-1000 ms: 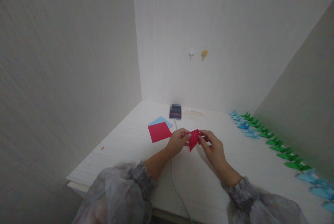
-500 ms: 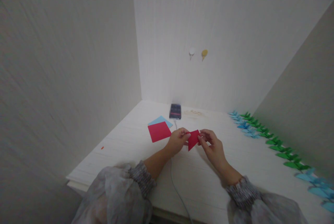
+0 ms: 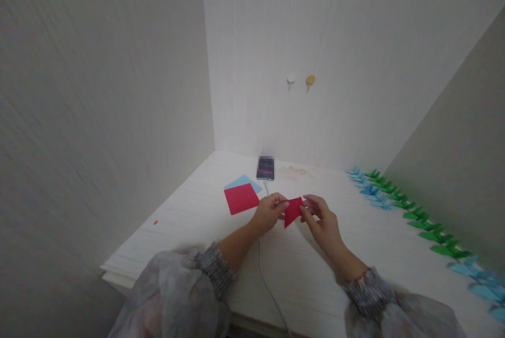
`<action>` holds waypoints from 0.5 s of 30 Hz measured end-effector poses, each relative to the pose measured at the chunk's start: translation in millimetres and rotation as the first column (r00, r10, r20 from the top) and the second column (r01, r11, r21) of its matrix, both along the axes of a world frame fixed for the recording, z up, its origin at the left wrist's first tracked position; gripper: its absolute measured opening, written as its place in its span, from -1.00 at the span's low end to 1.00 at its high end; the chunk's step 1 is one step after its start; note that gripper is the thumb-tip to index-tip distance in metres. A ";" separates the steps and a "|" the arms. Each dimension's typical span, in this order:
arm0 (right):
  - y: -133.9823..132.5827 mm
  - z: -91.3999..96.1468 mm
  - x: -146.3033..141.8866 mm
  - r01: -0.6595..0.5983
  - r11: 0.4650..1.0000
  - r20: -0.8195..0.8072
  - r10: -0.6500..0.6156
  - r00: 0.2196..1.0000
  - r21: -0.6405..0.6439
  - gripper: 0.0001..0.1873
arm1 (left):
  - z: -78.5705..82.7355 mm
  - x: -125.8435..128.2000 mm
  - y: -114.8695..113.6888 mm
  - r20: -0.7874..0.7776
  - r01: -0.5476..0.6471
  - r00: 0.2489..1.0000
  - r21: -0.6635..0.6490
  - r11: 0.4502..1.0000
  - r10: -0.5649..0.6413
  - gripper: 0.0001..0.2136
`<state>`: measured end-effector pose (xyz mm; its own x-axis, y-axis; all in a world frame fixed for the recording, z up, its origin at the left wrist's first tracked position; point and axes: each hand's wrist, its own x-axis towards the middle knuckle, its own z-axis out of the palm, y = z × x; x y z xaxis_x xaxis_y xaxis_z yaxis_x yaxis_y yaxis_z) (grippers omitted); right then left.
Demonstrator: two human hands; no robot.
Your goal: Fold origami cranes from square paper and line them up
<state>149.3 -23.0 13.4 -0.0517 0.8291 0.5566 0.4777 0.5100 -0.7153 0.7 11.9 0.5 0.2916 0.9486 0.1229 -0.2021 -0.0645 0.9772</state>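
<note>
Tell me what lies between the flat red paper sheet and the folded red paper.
The head view shows the left hand there, pinching the folded paper.

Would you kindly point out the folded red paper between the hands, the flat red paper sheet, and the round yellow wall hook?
Folded red paper (image 3: 292, 211), head view: middle of its visible face.
Flat red paper sheet (image 3: 241, 199), head view: centre of its top.
Round yellow wall hook (image 3: 311, 80), head view: its disc.

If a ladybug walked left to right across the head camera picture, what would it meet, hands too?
Small orange scrap → flat red sheet → left hand → folded red paper → right hand → row of green folded papers.
</note>
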 end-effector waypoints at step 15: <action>3.5 1.3 0.3 0.010 0.999 0.037 -0.008 0.999 -0.047 -0.85 | -6.0 -3.3 1.3 -0.158 -0.010 0.987 0.158 0.987 0.035 -0.86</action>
